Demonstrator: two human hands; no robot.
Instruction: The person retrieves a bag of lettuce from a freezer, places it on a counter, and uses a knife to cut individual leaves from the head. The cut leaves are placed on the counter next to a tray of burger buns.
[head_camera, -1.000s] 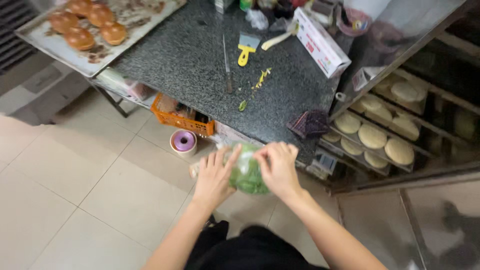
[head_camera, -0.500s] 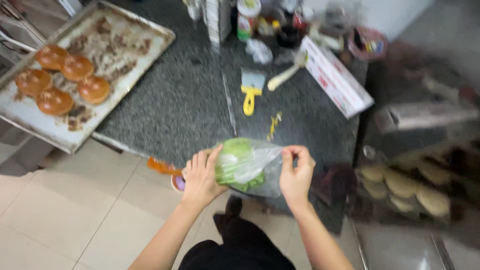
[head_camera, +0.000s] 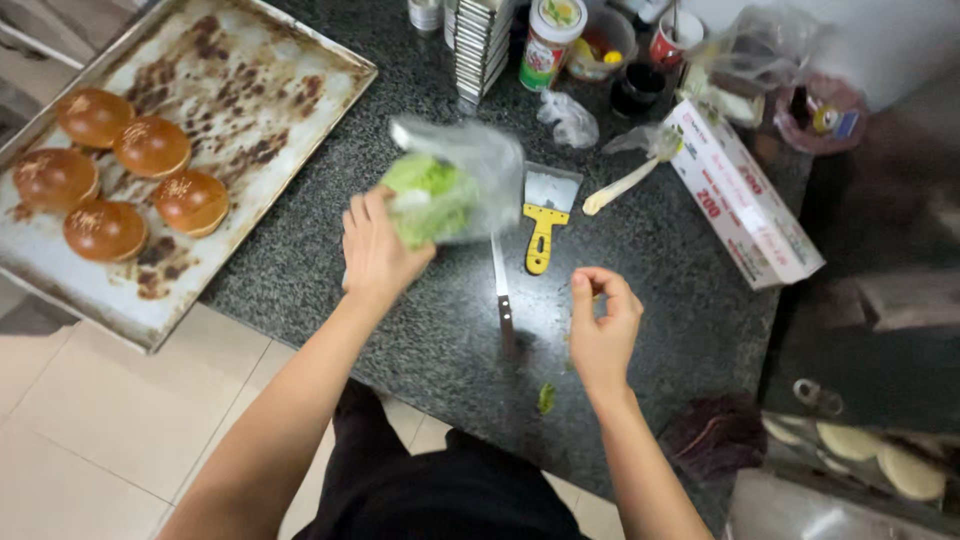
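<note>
My left hand grips a clear plastic bag of green lettuce and holds it above the dark granite counter. Over the counter's near part hovers my right hand, fingers curled in with nothing visible in them. A knife lies on the counter between my hands, and a scraper with a yellow handle lies just beyond it. A small scrap of green leaf rests near the counter's front edge.
A worn baking tray with several browned buns lies at the left. At the back stand a stack of metal tins, a jar and cups. A long white box lies at the right. Trays of dough rounds sit lower right.
The lettuce bag has come up from in front of my body to above the counter. My right hand has let go of it; only my left hand holds it now.
</note>
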